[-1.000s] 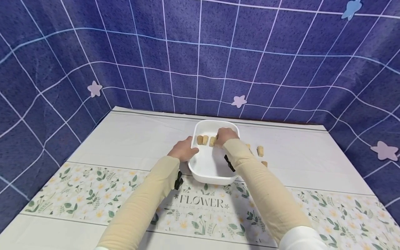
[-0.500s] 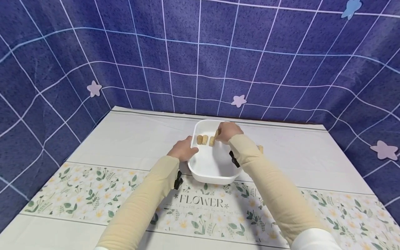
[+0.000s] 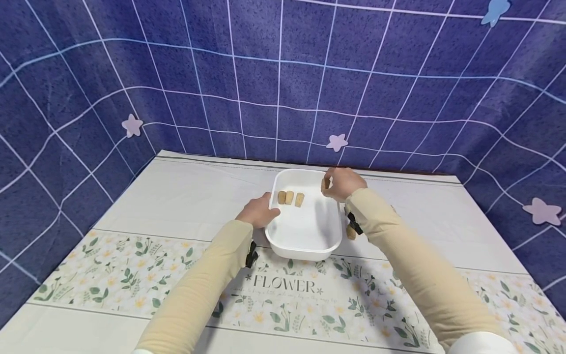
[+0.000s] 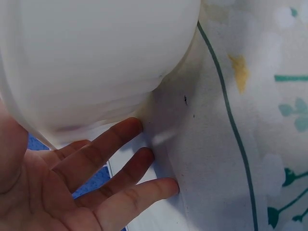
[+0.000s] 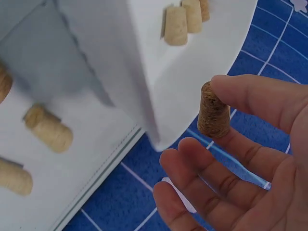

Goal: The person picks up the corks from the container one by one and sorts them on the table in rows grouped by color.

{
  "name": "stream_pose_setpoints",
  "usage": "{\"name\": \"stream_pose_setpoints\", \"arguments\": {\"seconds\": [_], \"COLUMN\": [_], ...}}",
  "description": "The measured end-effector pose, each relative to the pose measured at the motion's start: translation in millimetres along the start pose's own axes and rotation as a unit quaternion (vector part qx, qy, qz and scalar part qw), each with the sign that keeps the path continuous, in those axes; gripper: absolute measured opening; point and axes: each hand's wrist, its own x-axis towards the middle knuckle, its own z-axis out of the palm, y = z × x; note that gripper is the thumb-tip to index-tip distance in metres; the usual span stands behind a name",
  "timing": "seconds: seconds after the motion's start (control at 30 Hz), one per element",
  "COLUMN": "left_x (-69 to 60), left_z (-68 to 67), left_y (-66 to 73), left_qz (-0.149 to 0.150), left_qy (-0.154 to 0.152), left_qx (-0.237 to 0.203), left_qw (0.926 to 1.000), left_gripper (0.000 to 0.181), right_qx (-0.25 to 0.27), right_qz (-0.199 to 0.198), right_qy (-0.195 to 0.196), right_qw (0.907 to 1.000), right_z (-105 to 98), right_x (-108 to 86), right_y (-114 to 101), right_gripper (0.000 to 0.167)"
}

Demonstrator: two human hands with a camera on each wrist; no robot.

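A white tray (image 3: 305, 231) holds three corks lying in a row near its back left, among them a pale cork (image 3: 299, 199). At the tray's left side, my left hand (image 3: 258, 212) grips the wall, thumb over the rim; the left wrist view shows the fingers of this hand (image 4: 91, 178) spread along the outside of the tray (image 4: 96, 53). Above the tray's back right rim, my right hand (image 3: 347, 184) pinches a brown cork (image 3: 325, 184) between thumb and index finger. In the right wrist view this cork (image 5: 214, 111) is near upright, the other fingers of the hand (image 5: 240, 168) loosely bent.
Right of the tray, a cork (image 3: 351, 232) lies on the table beside my right wrist. Several loose corks show outside the tray in the right wrist view, one of them a pale cork (image 5: 49, 129). A blue curtain (image 3: 247, 98) stands behind the table.
My right hand has moved right, from inside the tray to above its right rim, with the cork between its fingers. The left hand and the three corks have stayed in place.
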Motion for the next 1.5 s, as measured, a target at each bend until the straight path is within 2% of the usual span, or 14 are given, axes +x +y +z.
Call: {"name": "stream_pose_setpoints", "arguments": {"seconds": [0.17,0.37,0.57,0.97,1.27,1.5], "left_x": [-1.4,-2.7,-3.3,-2.2,-2.8,2.0], "left_z": [-1.1,-1.0,-1.3,-0.1,-1.6,0.6], "left_y": [1.4,2.6,3.0,3.1,1.2,-2.2], "left_qz": [-0.004,-0.007,0.000,0.001,0.010,0.012], "left_qy": [-0.003,-0.004,0.000,0.000,-0.001,0.001], "left_qx": [-0.001,-0.001,-0.001,-0.004,0.000,0.007], "left_qw": [1.0000,1.0000,1.0000,1.0000,1.0000,0.9999], "left_gripper": [0.059,0.060,0.060,0.059,0.060,0.059], "right_qx": [-0.003,-0.004,-0.006,-0.007,-0.006,-0.002], "right_qz": [0.005,-0.008,-0.020,-0.017,-0.007,-0.009], "right_qy": [-0.009,-0.008,-0.011,-0.019,-0.060,-0.060], "right_qw": [0.9999,0.9999,0.9997,0.9996,0.9981,0.9981], "right_z": [-5.1,-7.8,-12.0,-21.1,-13.6,-5.5], "right_x": [-7.6,-17.5,-27.4,-49.4,-63.1,-72.8], "right_y": [12.8,28.6,48.3,82.2,107.4,123.2], "right_gripper": [0.041,0.048,0.049,0.049,0.047,0.042]}}
